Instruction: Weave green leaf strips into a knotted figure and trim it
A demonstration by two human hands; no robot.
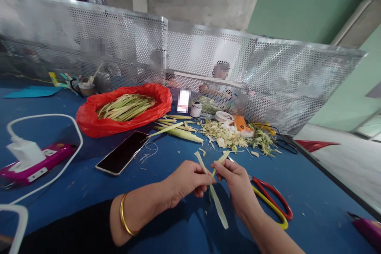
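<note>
Blue tabletop; left hand beside right hand (both pinching strips).

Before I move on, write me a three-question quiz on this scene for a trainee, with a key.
1. True or false: green strips lie in the red bag.
2. What do the left hand and right hand hold?
A) The dark-screened phone
B) Pale plant strips
C) The white plug
3. Fill in: beside the right forearm lie scissors with one red handle and one ____ handle.

Key:
1. True
2. B
3. yellow
</note>
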